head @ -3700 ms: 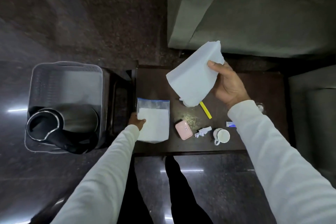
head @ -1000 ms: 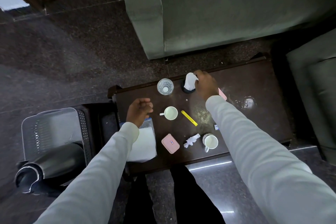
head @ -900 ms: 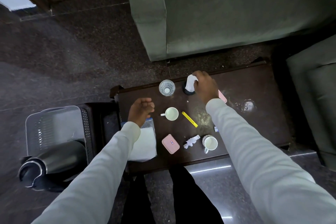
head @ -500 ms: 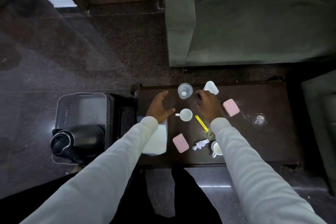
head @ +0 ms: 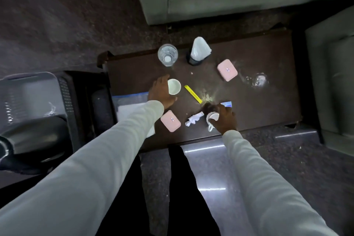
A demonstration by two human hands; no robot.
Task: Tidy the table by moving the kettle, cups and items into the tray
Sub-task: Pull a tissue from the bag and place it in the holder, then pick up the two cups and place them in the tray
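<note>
On the dark wooden table (head: pixel 268 109) my left hand (head: pixel 161 92) grips a white cup (head: pixel 174 86) near the table's middle left. My right hand (head: pixel 224 119) closes over a second white cup (head: pixel 211 119) near the front edge; its handle points toward me. The grey tray (head: pixel 36 90) sits on the floor at the left with the black kettle (head: pixel 28 140) lying in it. Two pink boxes rest on the table, one near the front (head: pixel 170 120), one at the back right (head: pixel 227 70). A glass (head: pixel 167 54) stands at the back.
A tissue holder (head: pixel 198 51) stands beside the glass. A yellow stick (head: pixel 193 94), a crumpled wrapper (head: pixel 193 119), a blue sachet (head: pixel 227 104), a napkin pack (head: pixel 132 101) and spilled water (head: pixel 257 80) lie on the table. Grey sofas border the back and right.
The tissue went into the holder. Both hands then drew back from the rear of the table; the left took hold of the middle cup, the right came down on the front cup.
</note>
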